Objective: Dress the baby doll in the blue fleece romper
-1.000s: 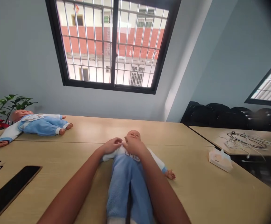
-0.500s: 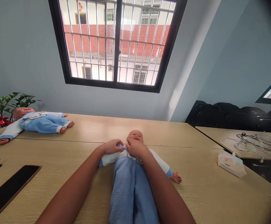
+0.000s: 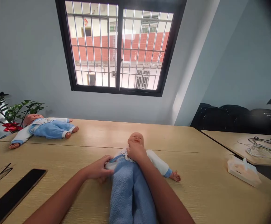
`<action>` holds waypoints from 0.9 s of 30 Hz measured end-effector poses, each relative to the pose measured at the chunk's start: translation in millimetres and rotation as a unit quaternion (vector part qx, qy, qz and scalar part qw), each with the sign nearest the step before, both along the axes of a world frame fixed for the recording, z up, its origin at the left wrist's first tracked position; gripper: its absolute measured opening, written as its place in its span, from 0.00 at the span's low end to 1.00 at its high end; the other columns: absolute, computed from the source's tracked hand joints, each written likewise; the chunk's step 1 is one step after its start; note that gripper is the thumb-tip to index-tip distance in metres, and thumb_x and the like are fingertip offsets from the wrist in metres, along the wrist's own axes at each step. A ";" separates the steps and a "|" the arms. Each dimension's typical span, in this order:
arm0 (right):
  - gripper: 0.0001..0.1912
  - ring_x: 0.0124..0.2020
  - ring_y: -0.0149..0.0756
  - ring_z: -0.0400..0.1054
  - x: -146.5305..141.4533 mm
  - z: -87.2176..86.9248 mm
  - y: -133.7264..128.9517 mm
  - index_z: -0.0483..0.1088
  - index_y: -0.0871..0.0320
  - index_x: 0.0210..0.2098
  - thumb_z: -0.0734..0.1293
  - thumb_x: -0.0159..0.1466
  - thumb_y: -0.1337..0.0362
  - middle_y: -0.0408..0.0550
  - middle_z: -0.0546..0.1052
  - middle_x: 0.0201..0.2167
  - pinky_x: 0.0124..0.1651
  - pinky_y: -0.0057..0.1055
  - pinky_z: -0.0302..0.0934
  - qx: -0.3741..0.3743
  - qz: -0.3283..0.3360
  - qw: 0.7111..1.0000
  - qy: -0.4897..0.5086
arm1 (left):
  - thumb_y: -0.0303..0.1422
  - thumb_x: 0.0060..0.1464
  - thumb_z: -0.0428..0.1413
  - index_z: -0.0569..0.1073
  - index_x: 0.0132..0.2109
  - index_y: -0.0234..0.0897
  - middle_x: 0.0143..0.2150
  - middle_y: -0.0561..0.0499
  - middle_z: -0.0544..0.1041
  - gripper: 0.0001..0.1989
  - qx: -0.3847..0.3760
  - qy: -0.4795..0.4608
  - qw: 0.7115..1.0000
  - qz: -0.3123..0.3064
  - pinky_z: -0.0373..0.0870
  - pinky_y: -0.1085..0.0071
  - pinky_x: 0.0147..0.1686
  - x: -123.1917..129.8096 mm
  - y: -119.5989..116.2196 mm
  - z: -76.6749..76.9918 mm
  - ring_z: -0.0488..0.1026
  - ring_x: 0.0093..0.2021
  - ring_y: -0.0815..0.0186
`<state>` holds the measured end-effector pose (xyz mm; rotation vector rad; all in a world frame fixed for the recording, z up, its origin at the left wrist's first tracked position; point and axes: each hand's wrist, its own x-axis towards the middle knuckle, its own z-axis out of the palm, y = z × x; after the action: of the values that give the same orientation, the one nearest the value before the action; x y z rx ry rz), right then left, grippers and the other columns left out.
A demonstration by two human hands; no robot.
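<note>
A baby doll (image 3: 136, 138) lies on its back on the wooden table, its head toward the window. It wears blue overalls (image 3: 123, 180) over a white top with blue cuffs. My left hand (image 3: 102, 168) is at the doll's sleeve and the side of the overalls, thumb and fingers closed round a blue strap edge and white fabric. My right hand (image 3: 136, 151) rests at the doll's neck and upper chest, fingers bent on the top of the overalls near the collar; what its fingertips hold is hidden.
A second doll (image 3: 52, 128) lies at the back left beside a plant (image 3: 16, 112). Glasses (image 3: 0, 175) and a black phone (image 3: 16, 194) are at the left. A tissue pack (image 3: 243, 171) and cables (image 3: 263, 147) are at the right.
My left hand has moved from the doll's collar down and left to its sleeve, bringing the blue strap edge outward. My right hand stays near the neck. The view has shifted slightly.
</note>
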<state>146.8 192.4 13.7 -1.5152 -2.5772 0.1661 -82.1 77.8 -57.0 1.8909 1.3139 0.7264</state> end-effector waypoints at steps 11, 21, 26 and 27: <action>0.21 0.60 0.50 0.70 8.9 3.5 5.7 0.72 0.57 0.58 0.61 0.70 0.56 0.58 0.77 0.60 0.56 0.41 0.62 -0.019 0.045 0.999 -0.003 | 0.35 0.32 0.74 0.50 0.76 0.54 0.74 0.45 0.58 0.66 0.009 0.076 0.996 -0.054 0.67 0.53 0.65 -10.2 -20.3 -9.6 0.64 0.69 0.46; 0.21 0.61 0.46 0.70 -5.9 3.0 -8.8 0.74 0.56 0.60 0.62 0.70 0.63 0.55 0.78 0.59 0.62 0.38 0.59 0.003 0.170 0.985 0.018 | 0.33 0.36 0.71 0.69 0.59 0.43 0.58 0.46 0.74 0.40 0.128 0.119 0.984 0.014 0.71 0.57 0.55 4.3 -15.8 0.4 0.73 0.56 0.50; 0.20 0.55 0.41 0.75 -21.6 -7.4 -17.7 0.79 0.55 0.53 0.58 0.71 0.68 0.51 0.82 0.53 0.58 0.34 0.64 -0.023 0.309 0.949 0.063 | 0.30 0.38 0.69 0.69 0.52 0.41 0.57 0.44 0.72 0.31 0.200 0.093 0.975 0.011 0.69 0.57 0.59 8.5 -16.0 0.1 0.70 0.58 0.51; 0.20 0.54 0.41 0.75 -22.3 -8.7 -17.7 0.80 0.55 0.52 0.58 0.71 0.68 0.50 0.82 0.52 0.57 0.34 0.65 -0.032 0.313 0.947 0.062 | 0.31 0.39 0.69 0.68 0.53 0.42 0.57 0.44 0.72 0.32 0.195 0.093 0.976 0.008 0.69 0.57 0.59 7.3 -16.3 0.3 0.70 0.58 0.51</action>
<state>124.5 174.7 5.1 -0.6200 -2.8683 0.4001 -74.8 61.4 -56.7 2.3092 1.3773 0.8832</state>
